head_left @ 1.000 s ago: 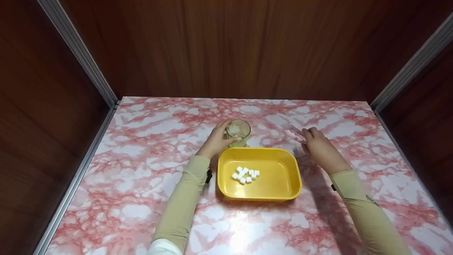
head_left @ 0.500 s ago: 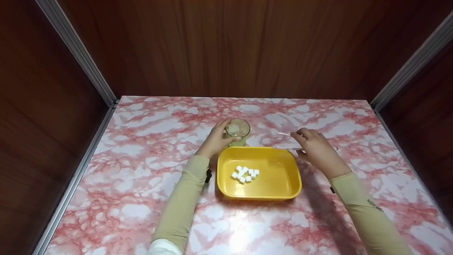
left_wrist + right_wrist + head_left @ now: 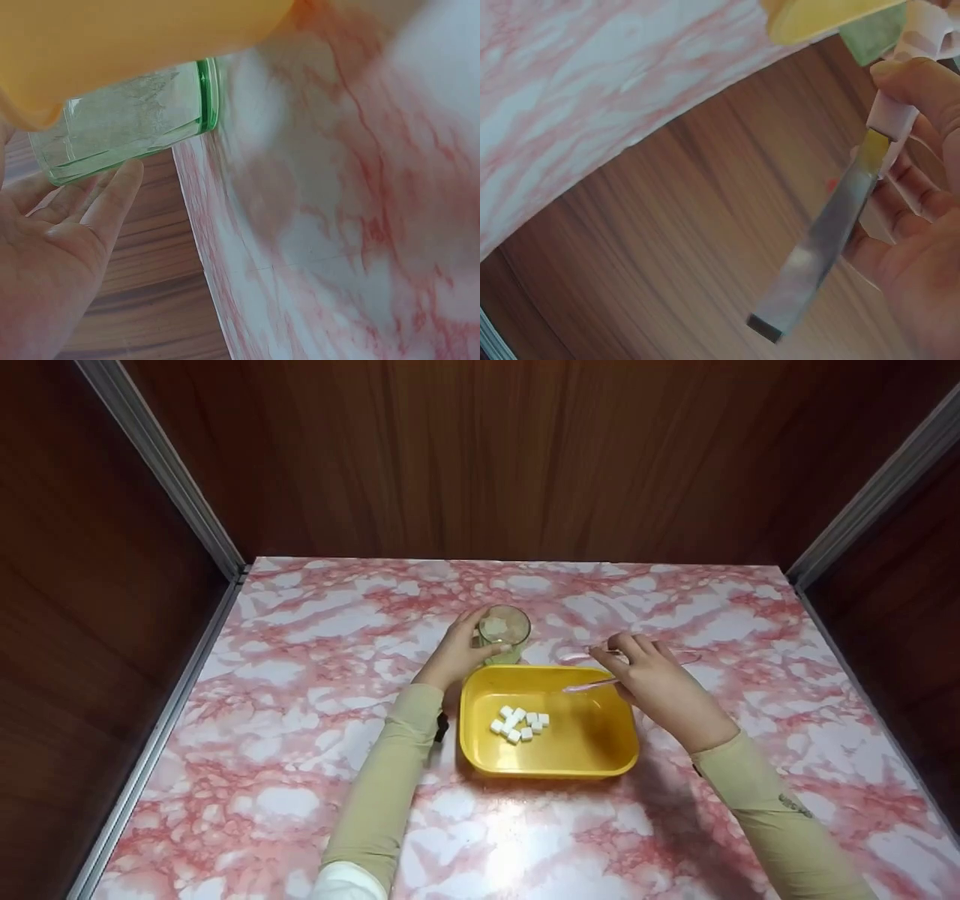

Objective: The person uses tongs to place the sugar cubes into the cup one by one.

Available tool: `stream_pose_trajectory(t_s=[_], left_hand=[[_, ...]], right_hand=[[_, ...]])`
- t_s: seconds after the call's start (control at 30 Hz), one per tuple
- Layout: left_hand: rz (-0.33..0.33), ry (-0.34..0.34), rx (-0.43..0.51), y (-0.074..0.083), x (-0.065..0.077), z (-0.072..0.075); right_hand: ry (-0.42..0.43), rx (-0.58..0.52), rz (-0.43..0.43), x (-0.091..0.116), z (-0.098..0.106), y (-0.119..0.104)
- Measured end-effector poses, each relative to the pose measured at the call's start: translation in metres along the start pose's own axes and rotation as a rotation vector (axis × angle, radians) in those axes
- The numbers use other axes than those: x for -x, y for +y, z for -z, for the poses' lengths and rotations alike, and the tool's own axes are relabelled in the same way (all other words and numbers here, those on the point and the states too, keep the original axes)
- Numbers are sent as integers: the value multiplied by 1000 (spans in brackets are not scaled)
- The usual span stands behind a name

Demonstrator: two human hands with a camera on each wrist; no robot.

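Observation:
My left hand (image 3: pixel 454 652) holds a green-tinted clear glass (image 3: pixel 505 631), fingers on its far left side and thumb across the near side. In the left wrist view, the fingers lie along the wall of the glass (image 3: pixel 127 124), which stands on the table behind a yellow plastic tub (image 3: pixel 547 773). Several small white cubes (image 3: pixel 514 725) lie together in the tub's left half. Over the tub's back right corner, my right hand (image 3: pixel 664 690) grips a pair of tongs (image 3: pixel 589 686) with pinkish arms spread apart. Their metal bend (image 3: pixel 810 247) shows in the right wrist view.
The table (image 3: pixel 285 802) has a red and white marbled top. Dark wood panels (image 3: pixel 480 457) rise at the back and both sides, with metal strips (image 3: pixel 169 472) at the corners. The tub's near wall stands between the person and the cubes.
My right hand has moved left and toward the tub, and the tongs' tips have swung from pointing away to pointing left over its edge. The left hand stays on the glass.

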State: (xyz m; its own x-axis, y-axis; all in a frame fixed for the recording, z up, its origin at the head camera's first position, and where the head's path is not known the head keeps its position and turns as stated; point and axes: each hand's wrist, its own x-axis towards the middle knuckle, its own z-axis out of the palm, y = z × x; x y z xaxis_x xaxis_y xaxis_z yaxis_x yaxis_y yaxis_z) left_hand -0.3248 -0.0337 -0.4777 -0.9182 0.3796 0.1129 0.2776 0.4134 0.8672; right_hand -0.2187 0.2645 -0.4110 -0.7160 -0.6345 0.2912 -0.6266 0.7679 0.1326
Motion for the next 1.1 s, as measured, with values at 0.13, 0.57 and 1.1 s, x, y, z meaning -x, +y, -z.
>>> stream_pose_trajectory(t_s=[0.13,0.57,1.1], left_hand=[[-3,-2,-6,0,0,0],[1,0,1,0,1,0],[-12,14,-18,0,0,0]], right_hand=[[-38,13,6,1,1,-3],[-58,71,80,1,0,-14],[-85,100,133,-3,-4,-23]])
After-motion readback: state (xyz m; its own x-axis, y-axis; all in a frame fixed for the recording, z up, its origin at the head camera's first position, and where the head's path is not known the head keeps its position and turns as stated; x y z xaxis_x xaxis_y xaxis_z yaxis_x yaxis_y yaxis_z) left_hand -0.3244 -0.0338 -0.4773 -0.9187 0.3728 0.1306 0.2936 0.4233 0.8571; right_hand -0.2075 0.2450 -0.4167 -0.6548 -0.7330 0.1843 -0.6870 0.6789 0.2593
